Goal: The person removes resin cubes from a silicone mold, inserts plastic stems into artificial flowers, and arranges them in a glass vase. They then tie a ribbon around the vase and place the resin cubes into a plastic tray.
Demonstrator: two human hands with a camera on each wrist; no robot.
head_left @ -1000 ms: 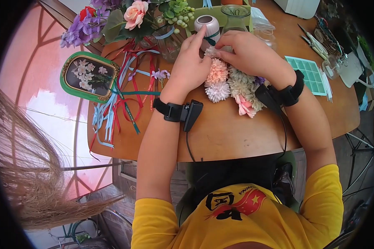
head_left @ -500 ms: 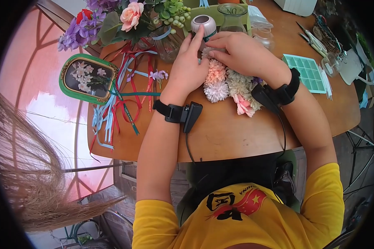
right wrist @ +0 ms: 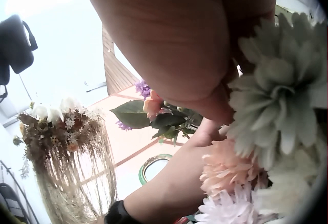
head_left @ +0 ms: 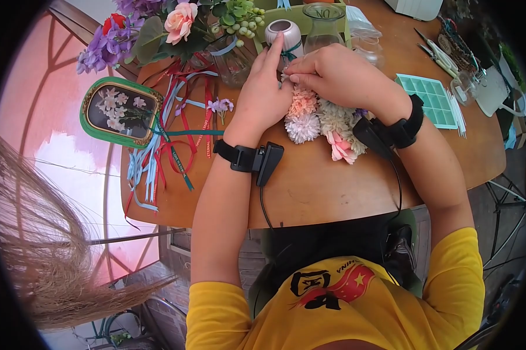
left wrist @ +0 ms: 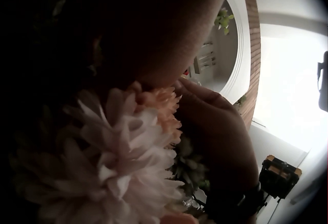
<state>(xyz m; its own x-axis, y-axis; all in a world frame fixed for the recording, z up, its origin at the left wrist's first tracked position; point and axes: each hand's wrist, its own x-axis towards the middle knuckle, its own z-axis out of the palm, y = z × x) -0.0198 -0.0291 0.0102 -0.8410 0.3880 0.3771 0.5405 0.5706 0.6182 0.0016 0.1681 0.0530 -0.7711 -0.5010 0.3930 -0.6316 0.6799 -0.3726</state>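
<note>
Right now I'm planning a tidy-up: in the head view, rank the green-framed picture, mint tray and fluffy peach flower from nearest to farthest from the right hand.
1. Fluffy peach flower, just below-left of the right hand.
2. Mint tray, to its right.
3. Green-framed picture, far left.

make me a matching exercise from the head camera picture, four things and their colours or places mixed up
Things
1. peach pompom flower
2. oval picture frame
3. compartment tray
4. ribbed vase

Descriptions
A. pale green, beside white sticks
B. dark green band around it
C. by the left hand, just beyond a whitish flower
D. green-rimmed, beside loose ribbons

Pairs: 1-C, 2-D, 3-A, 4-B
</note>
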